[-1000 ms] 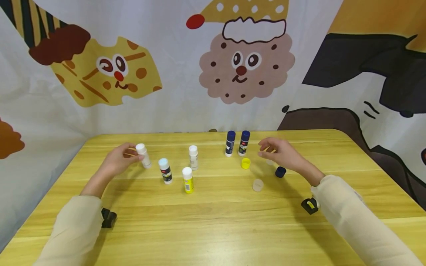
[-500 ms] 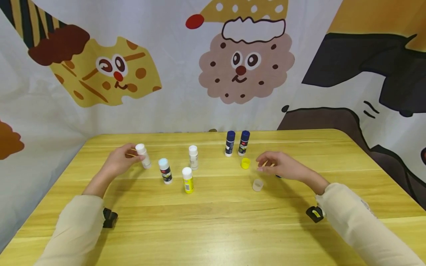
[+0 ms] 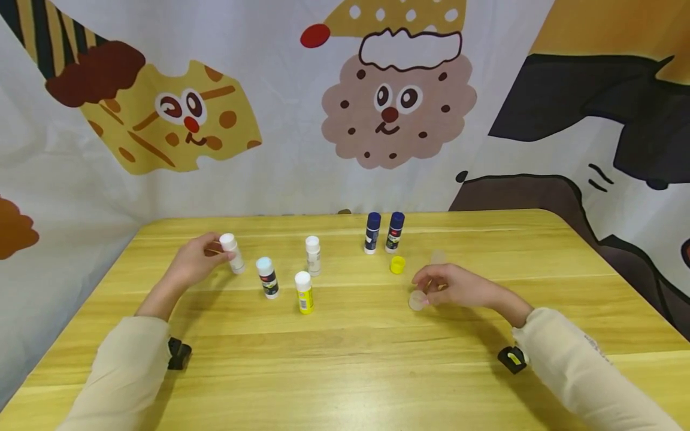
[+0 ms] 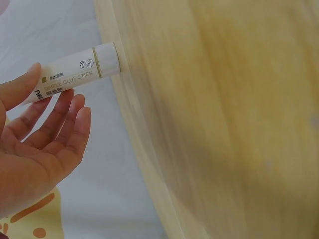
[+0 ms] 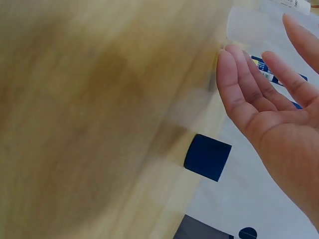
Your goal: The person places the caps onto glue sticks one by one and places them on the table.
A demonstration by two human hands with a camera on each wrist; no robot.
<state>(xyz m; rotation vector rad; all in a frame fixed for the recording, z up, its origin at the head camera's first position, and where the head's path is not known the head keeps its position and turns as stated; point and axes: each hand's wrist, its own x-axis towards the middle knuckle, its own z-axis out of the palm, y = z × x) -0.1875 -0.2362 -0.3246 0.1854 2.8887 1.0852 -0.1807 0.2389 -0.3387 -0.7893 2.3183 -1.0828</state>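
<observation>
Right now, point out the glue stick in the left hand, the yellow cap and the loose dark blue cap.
Held glue stick point(image 4: 75, 72): left wrist view, on its printed body.
Yellow cap point(image 3: 398, 267): head view, on its side wall.
Loose dark blue cap point(image 5: 208, 157): right wrist view, on its side wall.

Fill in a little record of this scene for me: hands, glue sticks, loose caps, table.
Left hand: pinches a white glue stick
Right hand: at a translucent cap, contact unclear
Other sticks: yellow-labelled stick, pale-blue-topped stick, second white stick, two navy-capped sticks
Other loose caps: second translucent cap, yellow cap, navy cap
Surface: wooden table
</observation>
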